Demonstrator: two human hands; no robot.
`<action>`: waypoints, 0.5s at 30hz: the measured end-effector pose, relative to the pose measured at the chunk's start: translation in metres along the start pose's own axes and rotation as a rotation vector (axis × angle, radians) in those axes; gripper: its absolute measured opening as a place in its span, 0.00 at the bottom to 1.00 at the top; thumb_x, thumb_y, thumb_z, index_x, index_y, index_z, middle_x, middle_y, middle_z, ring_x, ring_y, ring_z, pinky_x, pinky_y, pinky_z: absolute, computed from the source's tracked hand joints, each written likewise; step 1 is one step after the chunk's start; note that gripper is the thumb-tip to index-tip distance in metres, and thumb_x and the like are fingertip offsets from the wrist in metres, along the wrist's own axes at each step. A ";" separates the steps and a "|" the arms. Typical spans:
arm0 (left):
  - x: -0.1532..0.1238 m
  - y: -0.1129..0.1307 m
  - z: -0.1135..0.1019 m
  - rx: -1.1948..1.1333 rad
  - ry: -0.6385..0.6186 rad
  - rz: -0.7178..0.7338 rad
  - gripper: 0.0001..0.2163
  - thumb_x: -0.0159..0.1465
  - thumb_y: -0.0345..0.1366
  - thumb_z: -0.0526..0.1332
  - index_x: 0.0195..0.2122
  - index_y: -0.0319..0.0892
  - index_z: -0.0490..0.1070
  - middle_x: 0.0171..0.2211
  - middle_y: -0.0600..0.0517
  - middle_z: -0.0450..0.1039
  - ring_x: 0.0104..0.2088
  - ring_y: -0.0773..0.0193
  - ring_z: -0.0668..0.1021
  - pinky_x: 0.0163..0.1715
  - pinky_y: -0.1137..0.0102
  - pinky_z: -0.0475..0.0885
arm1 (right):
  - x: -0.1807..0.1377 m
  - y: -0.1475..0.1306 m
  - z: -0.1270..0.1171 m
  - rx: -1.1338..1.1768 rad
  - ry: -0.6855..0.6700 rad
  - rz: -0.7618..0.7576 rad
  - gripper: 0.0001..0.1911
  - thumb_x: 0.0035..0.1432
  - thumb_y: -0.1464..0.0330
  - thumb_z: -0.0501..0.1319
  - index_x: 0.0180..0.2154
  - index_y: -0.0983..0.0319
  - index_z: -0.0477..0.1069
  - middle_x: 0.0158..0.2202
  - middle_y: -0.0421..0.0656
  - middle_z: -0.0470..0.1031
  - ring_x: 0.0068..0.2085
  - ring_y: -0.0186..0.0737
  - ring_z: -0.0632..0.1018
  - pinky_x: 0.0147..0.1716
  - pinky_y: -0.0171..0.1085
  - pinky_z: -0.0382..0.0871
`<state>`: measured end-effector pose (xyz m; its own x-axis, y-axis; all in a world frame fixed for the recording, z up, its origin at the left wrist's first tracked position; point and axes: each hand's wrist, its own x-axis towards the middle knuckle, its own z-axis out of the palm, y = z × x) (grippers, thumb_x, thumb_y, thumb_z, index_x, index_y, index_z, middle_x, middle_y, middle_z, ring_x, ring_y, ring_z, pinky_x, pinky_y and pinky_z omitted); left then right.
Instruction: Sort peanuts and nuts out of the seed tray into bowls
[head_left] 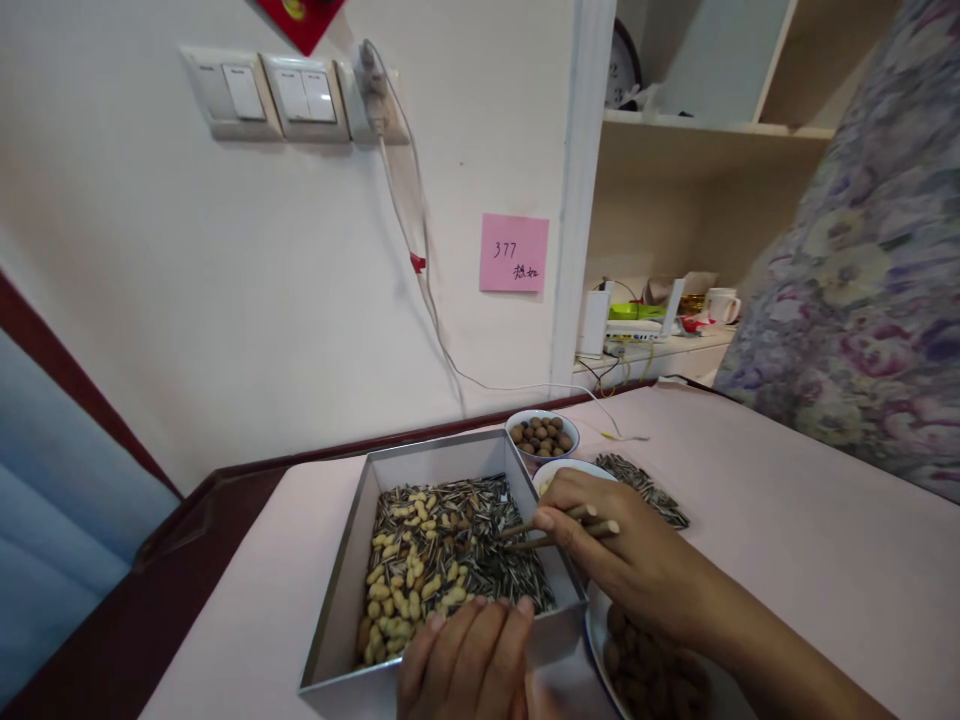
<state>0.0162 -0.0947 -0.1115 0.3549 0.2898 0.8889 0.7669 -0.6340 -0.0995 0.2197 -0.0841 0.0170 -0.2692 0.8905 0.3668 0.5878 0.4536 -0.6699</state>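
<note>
A grey square tray [346, 572] on the table holds striped sunflower seeds mixed with pale peanuts [405, 585]. My right hand [622, 560] is closed round a pair of wooden chopsticks [551, 530], whose tips reach into the seeds near the tray's right side. My left hand [469, 660] rests on the tray's near rim, fingers curled together over the edge. A small bowl of brown nuts [541, 435] stands behind the tray's far right corner. A second white bowl [574, 470] sits partly hidden under my right hand.
A pile of sunflower seeds [645, 488] lies loose on the pink tabletop [787, 540]. A white plate of brown nuts [645, 670] sits under my right wrist. A floral-patterned cloth [862, 300] rises at the right. A white cable [427, 290] hangs from the wall socket.
</note>
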 end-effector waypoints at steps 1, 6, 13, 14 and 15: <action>0.000 0.000 0.000 -0.001 0.002 0.001 0.12 0.65 0.35 0.63 0.50 0.51 0.77 0.37 0.55 0.81 0.39 0.64 0.79 0.56 0.67 0.59 | 0.001 0.002 0.001 0.003 0.005 0.004 0.18 0.70 0.60 0.52 0.28 0.60 0.64 0.30 0.40 0.68 0.33 0.36 0.68 0.33 0.36 0.61; 0.002 -0.001 0.000 -0.009 0.016 0.016 0.13 0.65 0.33 0.62 0.50 0.49 0.77 0.37 0.55 0.81 0.39 0.65 0.79 0.57 0.67 0.59 | 0.003 0.007 0.004 0.024 0.044 0.022 0.18 0.70 0.59 0.52 0.28 0.60 0.64 0.29 0.39 0.67 0.32 0.36 0.68 0.32 0.36 0.60; 0.000 -0.003 0.000 0.011 -0.001 0.036 0.14 0.64 0.35 0.63 0.51 0.50 0.77 0.37 0.55 0.81 0.40 0.64 0.79 0.57 0.67 0.59 | 0.000 0.002 -0.004 0.052 0.078 0.018 0.18 0.69 0.59 0.52 0.27 0.59 0.63 0.27 0.39 0.67 0.30 0.36 0.67 0.31 0.36 0.59; 0.000 -0.004 0.000 0.016 -0.005 0.043 0.14 0.64 0.34 0.63 0.51 0.50 0.77 0.38 0.55 0.81 0.40 0.64 0.79 0.56 0.67 0.60 | 0.000 0.001 -0.007 0.055 0.084 0.012 0.18 0.69 0.59 0.52 0.27 0.59 0.63 0.27 0.39 0.66 0.30 0.36 0.68 0.31 0.36 0.59; 0.000 -0.004 0.000 0.021 -0.006 0.049 0.15 0.64 0.34 0.63 0.51 0.50 0.76 0.38 0.54 0.81 0.40 0.64 0.79 0.55 0.67 0.60 | -0.001 -0.001 -0.009 0.059 0.091 0.005 0.19 0.69 0.59 0.51 0.27 0.59 0.63 0.27 0.39 0.66 0.30 0.35 0.68 0.31 0.36 0.59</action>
<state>0.0130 -0.0921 -0.1114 0.3958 0.2631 0.8798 0.7595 -0.6324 -0.1525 0.2264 -0.0856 0.0227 -0.1941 0.8873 0.4184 0.5427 0.4524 -0.7076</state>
